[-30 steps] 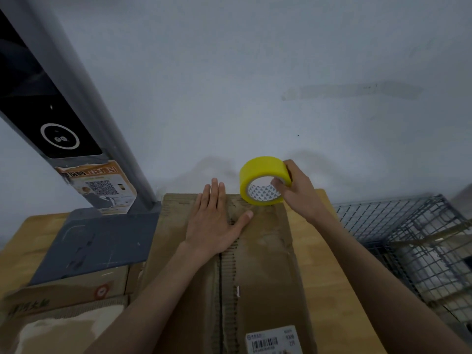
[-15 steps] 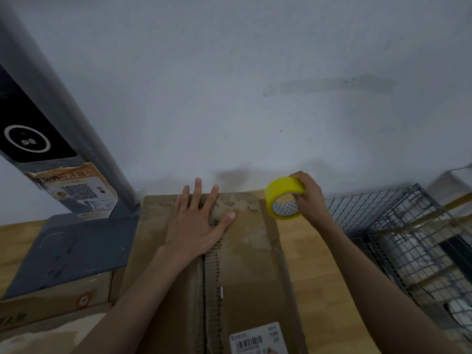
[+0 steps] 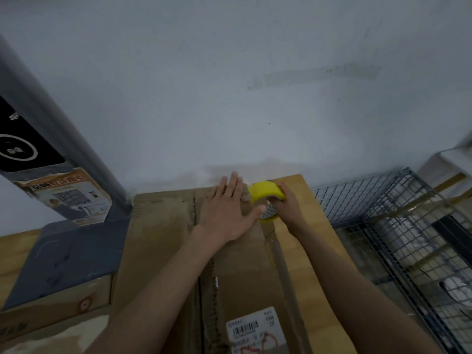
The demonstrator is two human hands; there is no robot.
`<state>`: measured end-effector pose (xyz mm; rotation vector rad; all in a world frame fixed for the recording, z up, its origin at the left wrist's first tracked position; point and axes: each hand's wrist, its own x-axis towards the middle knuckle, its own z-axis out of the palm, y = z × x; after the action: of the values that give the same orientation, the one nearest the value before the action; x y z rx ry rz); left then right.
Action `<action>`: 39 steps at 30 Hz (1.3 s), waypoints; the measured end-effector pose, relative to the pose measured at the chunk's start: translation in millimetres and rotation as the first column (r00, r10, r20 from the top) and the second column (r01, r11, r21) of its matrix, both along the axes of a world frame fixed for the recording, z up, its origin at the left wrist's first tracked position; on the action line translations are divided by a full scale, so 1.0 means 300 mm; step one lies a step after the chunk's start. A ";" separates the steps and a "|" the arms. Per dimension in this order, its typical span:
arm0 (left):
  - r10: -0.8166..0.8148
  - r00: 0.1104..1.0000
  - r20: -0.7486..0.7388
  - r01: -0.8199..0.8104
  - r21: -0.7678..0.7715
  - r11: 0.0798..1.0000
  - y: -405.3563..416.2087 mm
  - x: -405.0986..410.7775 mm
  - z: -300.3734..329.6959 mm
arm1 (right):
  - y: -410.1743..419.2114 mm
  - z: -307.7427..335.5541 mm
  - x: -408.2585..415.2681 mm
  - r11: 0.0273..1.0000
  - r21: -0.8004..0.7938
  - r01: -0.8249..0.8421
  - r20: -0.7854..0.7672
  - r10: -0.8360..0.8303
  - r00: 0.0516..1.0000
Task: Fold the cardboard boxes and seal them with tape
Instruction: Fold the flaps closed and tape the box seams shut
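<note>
The cardboard box [image 3: 245,254] lies flat on the wooden desk [image 3: 316,251], running from the near edge to the far wall; the left hand [image 3: 227,213] presses on its far end with fingers straight, beside the centre seam; the right hand [image 3: 286,206] grips the yellow tape roll [image 3: 265,198] at the box's far right corner. The board looks light, stiff and worn, likely to spring up unless pinned; the roll is best held through its core.

left hand [image 3: 227,213] flat, right hand [image 3: 287,208] gripping
</note>
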<state>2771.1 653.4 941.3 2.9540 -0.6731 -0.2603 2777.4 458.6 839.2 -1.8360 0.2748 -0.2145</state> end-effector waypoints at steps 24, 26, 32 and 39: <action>-0.063 0.998 0.025 0.063 -0.004 0.998 -0.024 -0.019 -0.047 | -0.072 -0.457 -1.314 0.885 -0.352 -0.306 -0.900 -0.230 0.370; -0.063 0.998 0.028 0.063 0.006 0.998 -0.023 -0.016 -0.044 | -0.054 -0.468 -1.304 0.888 -0.357 -0.288 -0.888 -0.228 0.399; -0.069 0.998 0.012 0.069 0.035 0.997 -0.037 -0.017 -0.028 | -0.085 -0.406 -1.097 0.923 -0.339 -0.180 -0.801 -0.184 0.570; -0.163 0.984 -0.076 0.165 0.021 0.986 -0.048 0.063 0.001 | -0.066 0.108 -0.555 0.926 0.080 0.369 -0.167 -0.352 0.921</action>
<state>2790.1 639.0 941.5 2.9001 -0.9110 -0.3936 2611.0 438.7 871.6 -1.6826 0.7211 -0.3113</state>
